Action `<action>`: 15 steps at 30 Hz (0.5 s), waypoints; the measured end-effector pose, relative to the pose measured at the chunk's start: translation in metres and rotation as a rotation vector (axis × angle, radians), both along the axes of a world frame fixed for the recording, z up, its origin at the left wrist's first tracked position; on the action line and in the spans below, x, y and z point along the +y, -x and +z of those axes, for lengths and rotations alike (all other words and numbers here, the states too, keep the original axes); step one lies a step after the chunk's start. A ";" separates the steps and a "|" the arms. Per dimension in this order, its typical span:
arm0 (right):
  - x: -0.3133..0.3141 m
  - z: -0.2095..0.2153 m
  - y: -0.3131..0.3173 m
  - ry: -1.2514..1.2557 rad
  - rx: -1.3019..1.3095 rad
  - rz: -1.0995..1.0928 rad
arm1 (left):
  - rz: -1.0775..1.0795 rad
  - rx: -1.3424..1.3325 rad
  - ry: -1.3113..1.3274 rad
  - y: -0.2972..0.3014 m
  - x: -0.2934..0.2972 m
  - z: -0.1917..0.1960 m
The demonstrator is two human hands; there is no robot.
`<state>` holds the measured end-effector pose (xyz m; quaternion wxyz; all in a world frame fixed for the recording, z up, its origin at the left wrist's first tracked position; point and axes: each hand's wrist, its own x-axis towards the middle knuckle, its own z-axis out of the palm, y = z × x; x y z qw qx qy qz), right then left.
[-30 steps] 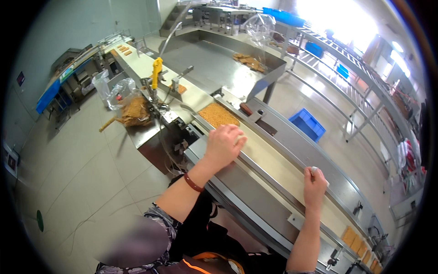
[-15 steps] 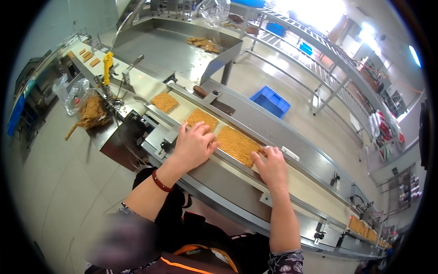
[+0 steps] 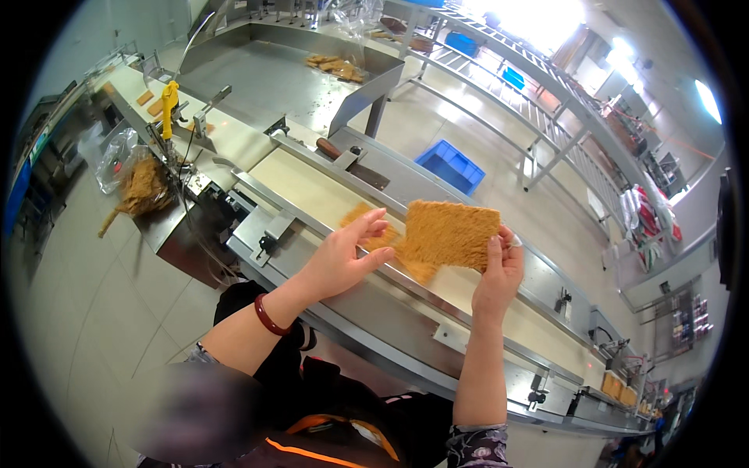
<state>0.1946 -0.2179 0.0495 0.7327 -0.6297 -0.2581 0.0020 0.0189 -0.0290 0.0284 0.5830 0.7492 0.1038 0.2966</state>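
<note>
A flat golden-brown slab with a rough, crumbly surface [image 3: 451, 234] is raised off the cream conveyor belt [image 3: 292, 178] and tilted up. My right hand [image 3: 499, 269] pinches its right edge between thumb and fingers, and something white shows at the fingertips. Just left of the slab, my left hand [image 3: 343, 253] hovers over the belt's near rail with fingers and thumb apart, holding nothing. Beneath and beside it more golden-brown pieces [image 3: 357, 217] lie on the belt, blurred and partly covered by the hand and the raised slab.
Metal rails border the belt. A wooden-handled blade [image 3: 351, 162] lies on the far ledge. Beyond it are a steel tray table [image 3: 265, 70] with brown pieces and a blue crate [image 3: 450, 166] on the floor. A yellow-handled device [image 3: 169, 109] stands left; more slabs [image 3: 616, 386] sit far right.
My right hand has lifted the large slab from the belt and tipped it up. My left hand has come off the smaller slab. The leftmost slab has left its earlier spot.
</note>
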 end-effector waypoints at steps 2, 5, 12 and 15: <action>0.006 -0.013 0.005 0.091 -0.005 0.053 | -0.078 -0.028 0.261 0.001 0.000 0.001; 0.024 -0.009 0.033 0.131 0.007 0.170 | -0.105 0.055 0.263 0.003 0.000 -0.005; 0.030 -0.012 0.030 0.446 -0.247 0.101 | 0.102 0.127 -0.002 0.001 -0.001 -0.004; 0.021 -0.024 0.017 0.706 -0.356 0.119 | 0.189 0.120 0.007 0.002 0.013 -0.008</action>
